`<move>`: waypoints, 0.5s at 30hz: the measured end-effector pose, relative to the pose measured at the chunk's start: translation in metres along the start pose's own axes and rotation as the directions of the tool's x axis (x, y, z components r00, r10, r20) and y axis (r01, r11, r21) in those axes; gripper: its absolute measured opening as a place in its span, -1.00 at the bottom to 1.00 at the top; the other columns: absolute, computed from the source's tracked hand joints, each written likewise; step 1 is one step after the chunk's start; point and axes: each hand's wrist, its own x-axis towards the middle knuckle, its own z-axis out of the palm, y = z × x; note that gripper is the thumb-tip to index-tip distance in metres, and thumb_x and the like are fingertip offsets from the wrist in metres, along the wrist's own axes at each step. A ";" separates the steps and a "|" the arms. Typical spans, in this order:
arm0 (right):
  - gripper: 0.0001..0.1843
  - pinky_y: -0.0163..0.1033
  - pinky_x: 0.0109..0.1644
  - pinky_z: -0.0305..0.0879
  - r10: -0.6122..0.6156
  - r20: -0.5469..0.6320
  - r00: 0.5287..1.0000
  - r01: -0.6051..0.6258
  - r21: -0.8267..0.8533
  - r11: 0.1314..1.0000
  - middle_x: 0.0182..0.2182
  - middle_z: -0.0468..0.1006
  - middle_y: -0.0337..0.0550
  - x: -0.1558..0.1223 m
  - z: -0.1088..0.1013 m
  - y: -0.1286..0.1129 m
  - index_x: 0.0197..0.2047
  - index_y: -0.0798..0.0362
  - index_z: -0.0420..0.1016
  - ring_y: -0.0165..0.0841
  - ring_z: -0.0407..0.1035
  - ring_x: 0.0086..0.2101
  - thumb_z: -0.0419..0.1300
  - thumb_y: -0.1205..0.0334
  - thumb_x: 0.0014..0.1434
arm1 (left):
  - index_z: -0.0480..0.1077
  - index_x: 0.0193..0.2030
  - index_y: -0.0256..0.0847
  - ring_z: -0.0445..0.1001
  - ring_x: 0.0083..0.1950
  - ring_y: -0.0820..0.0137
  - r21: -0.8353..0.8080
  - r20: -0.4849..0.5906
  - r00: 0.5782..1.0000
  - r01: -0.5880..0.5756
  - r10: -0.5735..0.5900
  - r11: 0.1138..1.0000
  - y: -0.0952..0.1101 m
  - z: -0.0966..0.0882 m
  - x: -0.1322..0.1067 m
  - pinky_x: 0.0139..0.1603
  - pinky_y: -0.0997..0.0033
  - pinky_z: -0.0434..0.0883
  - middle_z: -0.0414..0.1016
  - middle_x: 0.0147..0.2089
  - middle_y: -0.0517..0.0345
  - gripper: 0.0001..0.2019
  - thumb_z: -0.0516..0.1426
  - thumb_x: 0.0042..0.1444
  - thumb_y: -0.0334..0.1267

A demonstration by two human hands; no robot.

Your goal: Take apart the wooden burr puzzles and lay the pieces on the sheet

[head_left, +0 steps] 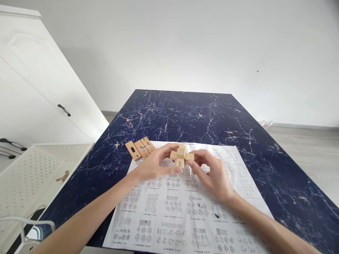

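A small wooden burr puzzle (181, 152) of crossed light-wood pieces is held between both hands above a printed sheet. One of its ends carries a dark number. My left hand (161, 163) closes on its left side, the thumb at the lower front. My right hand (209, 169) pinches the right-hand piece with thumb and index finger. Just left of my left hand, several flat wooden pieces (133, 150) with numbers and cut-out slots lie side by side, overlapping the corner of the instruction sheet (150, 218). Small line drawings cover that sheet.
The dark blue marbled table (172, 113) reaches back toward a pale wall. At left stand a white cabinet (39, 77) with black handles and a white perforated surface (29, 176), where a small wooden piece (63, 176) lies. A white wire frame (26, 222) is at the lower left.
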 end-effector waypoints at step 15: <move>-0.87 -0.15 -0.31 0.48 -0.057 0.059 0.997 0.057 -0.003 0.998 -0.26 0.62 -0.16 -0.001 -0.002 0.003 0.07 -0.06 0.51 -0.33 0.47 -0.39 0.24 0.16 0.51 | 0.48 0.38 -0.05 0.64 0.13 0.12 -0.129 0.072 0.992 0.114 -0.106 0.985 0.003 -0.002 0.002 0.27 -0.01 0.52 0.65 0.11 -0.05 -0.49 0.16 0.47 0.17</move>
